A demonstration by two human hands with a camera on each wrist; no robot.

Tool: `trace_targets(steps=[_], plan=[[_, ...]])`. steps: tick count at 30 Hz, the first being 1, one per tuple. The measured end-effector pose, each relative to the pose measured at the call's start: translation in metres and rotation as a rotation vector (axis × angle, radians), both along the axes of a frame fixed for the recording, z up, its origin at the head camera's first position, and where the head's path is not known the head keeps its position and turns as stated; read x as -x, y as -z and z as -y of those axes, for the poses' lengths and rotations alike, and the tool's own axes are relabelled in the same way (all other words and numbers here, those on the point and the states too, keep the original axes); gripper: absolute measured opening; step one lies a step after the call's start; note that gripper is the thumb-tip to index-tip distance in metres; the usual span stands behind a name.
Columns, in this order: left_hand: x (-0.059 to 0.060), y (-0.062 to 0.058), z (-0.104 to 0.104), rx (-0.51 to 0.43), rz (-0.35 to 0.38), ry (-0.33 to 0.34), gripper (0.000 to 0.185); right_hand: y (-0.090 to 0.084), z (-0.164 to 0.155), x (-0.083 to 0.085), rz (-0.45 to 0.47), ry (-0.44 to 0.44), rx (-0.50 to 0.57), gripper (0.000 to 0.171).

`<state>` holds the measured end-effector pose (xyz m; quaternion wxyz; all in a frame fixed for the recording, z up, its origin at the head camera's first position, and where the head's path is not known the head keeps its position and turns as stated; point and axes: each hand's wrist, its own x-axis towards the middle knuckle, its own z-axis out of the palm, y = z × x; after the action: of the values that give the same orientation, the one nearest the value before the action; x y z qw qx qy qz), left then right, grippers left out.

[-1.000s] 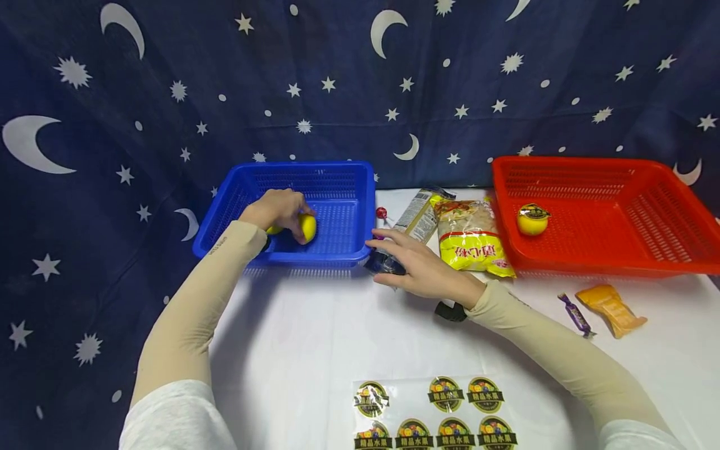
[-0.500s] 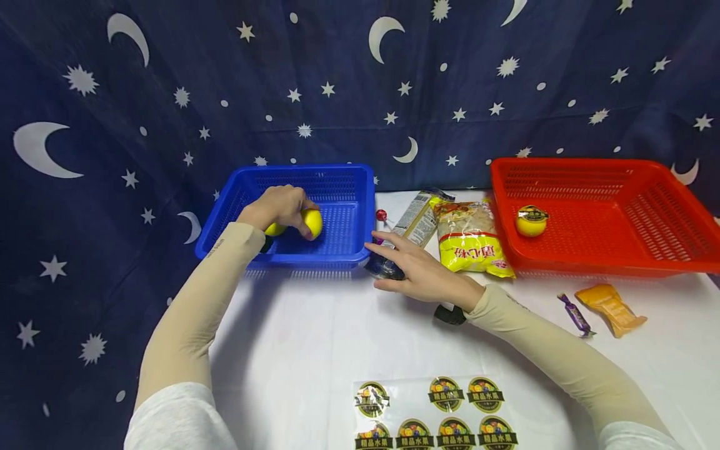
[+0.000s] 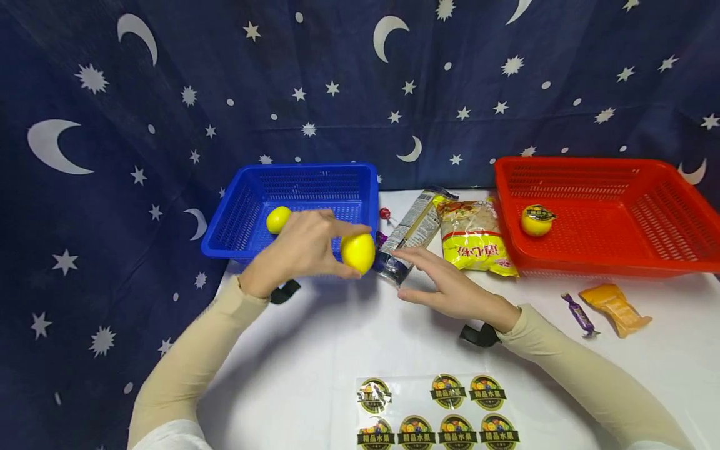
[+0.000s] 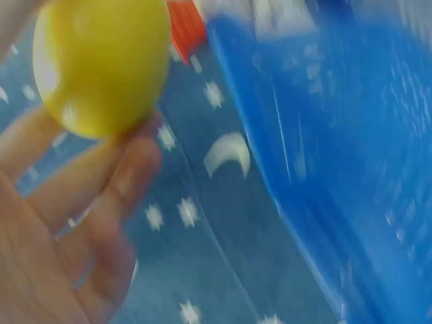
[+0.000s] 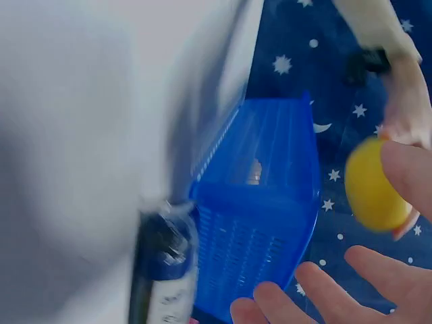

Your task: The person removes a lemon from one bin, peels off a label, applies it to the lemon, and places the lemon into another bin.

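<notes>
The left hand (image 3: 304, 247) holds a yellow ball (image 3: 357, 252) just in front of the blue basket (image 3: 247, 206). The right hand (image 3: 450, 284) is flat and wide beside it. Both wrist views are blurry. The sticker (image 3: 448, 390) words are too small to read.

The person is wearing snug beige sleeves (image 3: 191, 356) over both forearms, black wrist straps (image 3: 477, 335), and a white shirt (image 3: 169, 436) above.
</notes>
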<state>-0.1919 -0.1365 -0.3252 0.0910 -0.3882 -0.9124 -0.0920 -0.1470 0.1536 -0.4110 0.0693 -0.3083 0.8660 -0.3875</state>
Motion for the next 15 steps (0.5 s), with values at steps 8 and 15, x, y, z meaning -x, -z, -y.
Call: trace_targets(steps=[8, 15], plan=[[-0.068, 0.074, -0.037, -0.102, 0.011, 0.032, 0.075, 0.024, -0.028, -0.035, 0.074, -0.061, 0.085, 0.057], [-0.083, 0.112, -0.060, -0.084, 0.144, -0.068, 0.076, 0.042, -0.033, -0.048, 0.121, -0.067, 0.056, 0.052]])
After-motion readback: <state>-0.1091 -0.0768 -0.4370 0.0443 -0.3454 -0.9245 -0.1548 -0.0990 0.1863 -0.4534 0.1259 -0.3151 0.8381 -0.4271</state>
